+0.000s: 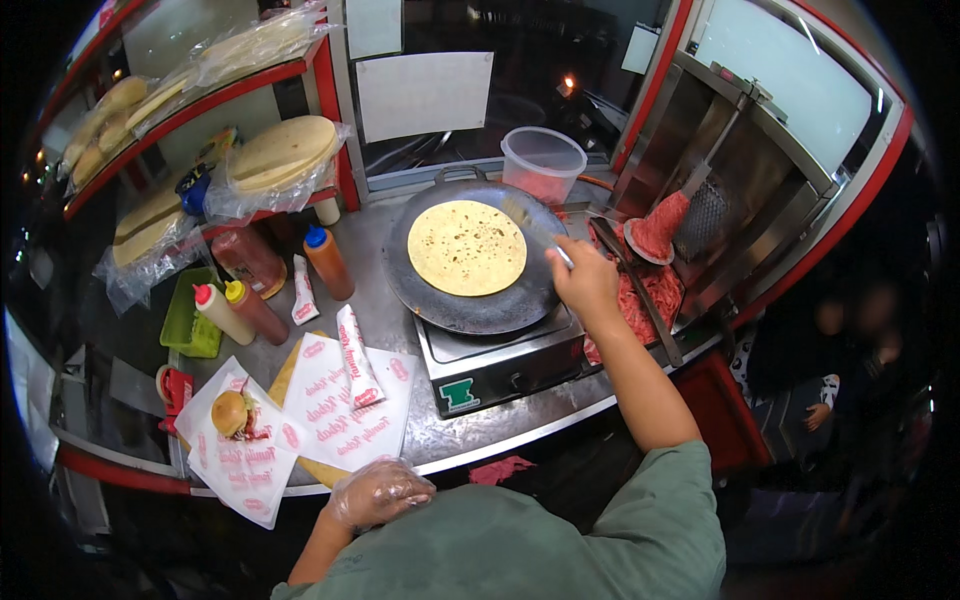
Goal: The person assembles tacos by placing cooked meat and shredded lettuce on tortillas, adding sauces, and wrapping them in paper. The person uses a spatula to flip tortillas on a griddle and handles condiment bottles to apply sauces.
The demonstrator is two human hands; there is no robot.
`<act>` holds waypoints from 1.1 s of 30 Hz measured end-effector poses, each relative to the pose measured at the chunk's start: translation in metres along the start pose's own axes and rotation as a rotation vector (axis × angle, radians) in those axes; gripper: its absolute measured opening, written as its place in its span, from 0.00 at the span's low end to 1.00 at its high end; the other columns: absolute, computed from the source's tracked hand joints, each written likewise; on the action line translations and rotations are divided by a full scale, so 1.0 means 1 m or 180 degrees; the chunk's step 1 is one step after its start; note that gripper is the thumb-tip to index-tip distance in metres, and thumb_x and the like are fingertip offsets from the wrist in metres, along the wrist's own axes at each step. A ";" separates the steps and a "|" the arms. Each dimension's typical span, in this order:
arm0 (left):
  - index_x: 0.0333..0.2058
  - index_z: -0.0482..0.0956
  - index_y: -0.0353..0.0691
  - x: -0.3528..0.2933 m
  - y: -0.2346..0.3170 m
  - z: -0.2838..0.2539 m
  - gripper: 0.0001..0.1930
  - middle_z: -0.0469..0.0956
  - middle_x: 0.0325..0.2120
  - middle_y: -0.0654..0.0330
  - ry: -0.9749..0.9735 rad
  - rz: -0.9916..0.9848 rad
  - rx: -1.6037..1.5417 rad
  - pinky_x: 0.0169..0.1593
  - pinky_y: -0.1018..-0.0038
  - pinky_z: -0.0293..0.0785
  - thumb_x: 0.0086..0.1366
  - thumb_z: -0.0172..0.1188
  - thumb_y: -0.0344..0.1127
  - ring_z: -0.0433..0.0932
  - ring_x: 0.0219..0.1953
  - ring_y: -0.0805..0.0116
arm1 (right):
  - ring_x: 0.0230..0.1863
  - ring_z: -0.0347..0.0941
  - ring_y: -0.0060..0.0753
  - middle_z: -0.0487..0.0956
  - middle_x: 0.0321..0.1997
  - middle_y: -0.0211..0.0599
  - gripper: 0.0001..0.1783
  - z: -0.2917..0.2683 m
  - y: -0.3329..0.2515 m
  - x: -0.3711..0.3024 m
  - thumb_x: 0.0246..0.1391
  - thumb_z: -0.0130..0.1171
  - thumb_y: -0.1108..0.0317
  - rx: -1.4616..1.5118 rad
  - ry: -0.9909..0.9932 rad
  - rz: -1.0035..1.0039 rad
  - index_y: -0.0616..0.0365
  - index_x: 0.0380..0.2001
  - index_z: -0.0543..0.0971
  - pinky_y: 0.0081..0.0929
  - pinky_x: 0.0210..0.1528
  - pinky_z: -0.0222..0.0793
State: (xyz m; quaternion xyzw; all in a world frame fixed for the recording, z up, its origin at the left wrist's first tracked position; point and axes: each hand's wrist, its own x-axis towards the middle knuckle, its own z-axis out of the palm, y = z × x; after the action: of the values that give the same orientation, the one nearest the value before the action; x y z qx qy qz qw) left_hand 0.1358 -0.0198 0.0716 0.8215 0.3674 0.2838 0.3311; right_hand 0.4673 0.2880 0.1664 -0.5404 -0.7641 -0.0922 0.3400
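My right hand (588, 283) grips the pale handle of a basting brush (548, 243). The brush head is at the right edge of a round flatbread (467, 248) with browned spots. That flatbread lies on a dark round griddle (420, 296) over a gas stove (500, 372). My left hand (380, 494), in a clear plastic glove, is at the counter's front edge, close to my body. Its fingers are curled together, with nothing visible in them. Near it lie printed paper sheets (335, 440), a filled burger (234, 414) on one sheet, and a paper-wrapped roll (357, 358).
Sauce bottles (328, 262) and a green basket (192, 315) stand left. Flatbreads in plastic (285, 155) fill the shelves. A clear tub (543, 165) stands behind the griddle. Right are shaved meat (640, 310), a long knife (635, 290) and a vertical spit (660, 228). A person (810, 380) is beyond.
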 end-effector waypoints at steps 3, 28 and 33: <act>0.43 0.90 0.44 0.005 -0.006 0.002 0.09 0.89 0.40 0.62 -0.0079 -0.0033 -0.0107 0.51 0.62 0.79 0.66 0.70 0.38 0.86 0.44 0.59 | 0.36 0.83 0.55 0.84 0.37 0.44 0.18 0.001 0.003 -0.003 0.64 0.64 0.54 -0.0231 -0.0415 0.0018 0.50 0.51 0.86 0.49 0.39 0.78; 0.40 0.89 0.41 -0.005 0.033 0.011 0.07 0.89 0.36 0.57 0.0635 -0.0987 0.0144 0.48 0.61 0.81 0.65 0.71 0.35 0.87 0.40 0.56 | 0.38 0.78 0.24 0.85 0.37 0.32 0.20 -0.054 0.036 0.137 0.65 0.68 0.59 0.2595 -0.1706 -0.0205 0.61 0.54 0.85 0.25 0.42 0.75; 0.40 0.89 0.41 -0.013 0.033 0.011 0.06 0.89 0.35 0.59 0.0885 -0.0867 0.0075 0.48 0.61 0.80 0.65 0.72 0.34 0.86 0.39 0.56 | 0.41 0.84 0.51 0.86 0.40 0.43 0.21 -0.008 0.062 0.050 0.60 0.69 0.55 0.0147 -0.0882 -0.0987 0.52 0.53 0.86 0.46 0.44 0.79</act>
State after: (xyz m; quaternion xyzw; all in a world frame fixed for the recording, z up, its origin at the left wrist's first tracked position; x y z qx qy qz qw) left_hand 0.1496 -0.0509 0.0871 0.7209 0.5207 0.3428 0.3028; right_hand 0.5169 0.3471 0.1896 -0.4158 -0.8795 -0.0508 0.2257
